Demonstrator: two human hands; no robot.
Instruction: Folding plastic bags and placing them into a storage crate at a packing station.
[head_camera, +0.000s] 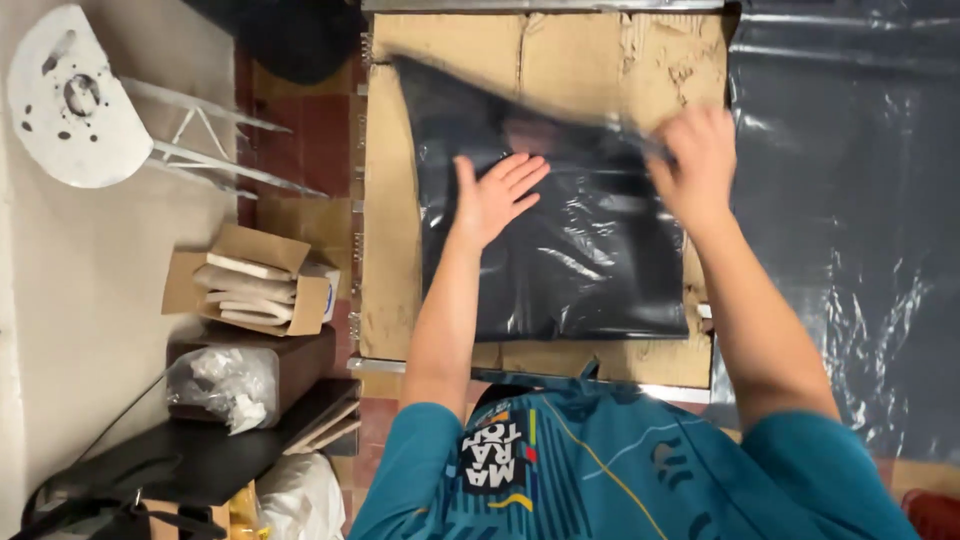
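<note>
At the far left a white stool (75, 100) is seen from above, and below it an open cardboard box (250, 280) holding flat pale pieces. A clear bag of scraps (225, 382) lies on a dark shelf below. In the middle, a black plastic bag (580, 260) is spread on a cardboard sheet (385, 260) covering the table. The left hand (495, 198) is pressed flat on the bag, fingers spread, forearm stretched forward. The right hand (695, 160) is closed on the bag's upper right corner, its edge lifted and blurred, arm extended. Further right, large dark plastic sheeting (850, 220) is draped.
</note>
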